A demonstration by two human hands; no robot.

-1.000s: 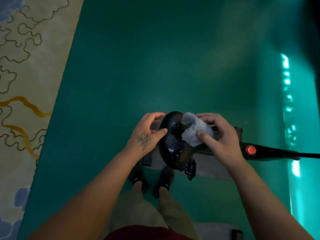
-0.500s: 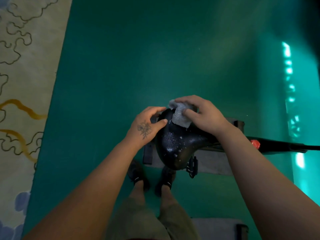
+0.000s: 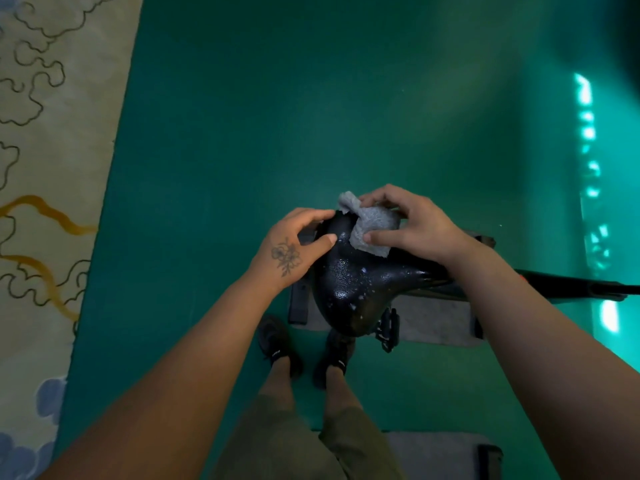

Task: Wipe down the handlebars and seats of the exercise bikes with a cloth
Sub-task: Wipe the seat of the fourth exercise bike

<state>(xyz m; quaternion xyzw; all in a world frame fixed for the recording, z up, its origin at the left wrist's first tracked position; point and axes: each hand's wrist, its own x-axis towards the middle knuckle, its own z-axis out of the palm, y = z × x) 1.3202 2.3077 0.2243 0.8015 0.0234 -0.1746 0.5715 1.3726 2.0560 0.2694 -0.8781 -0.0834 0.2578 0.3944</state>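
A black, wet-looking bike seat (image 3: 349, 285) sits at the middle of the view, its wide end toward me and its nose running right. My right hand (image 3: 408, 226) holds a crumpled grey cloth (image 3: 372, 226) between thumb and fingers and presses it on the seat's far upper edge. My left hand (image 3: 294, 247), tattooed on its back, grips the seat's left side, fingers curled over the rim and thumb on top. The handlebars are out of view.
The bike's black frame bar (image 3: 575, 284) runs off to the right. A grey base mat (image 3: 436, 323) and a black pedal (image 3: 388, 325) lie under the seat. My feet (image 3: 277, 344) stand on green flooring. A patterned cream rug (image 3: 45, 202) lies left.
My right hand slid the cloth from the seat's right side across to its far upper edge, then spread it wider there. My left hand kept its grip on the seat's left side.
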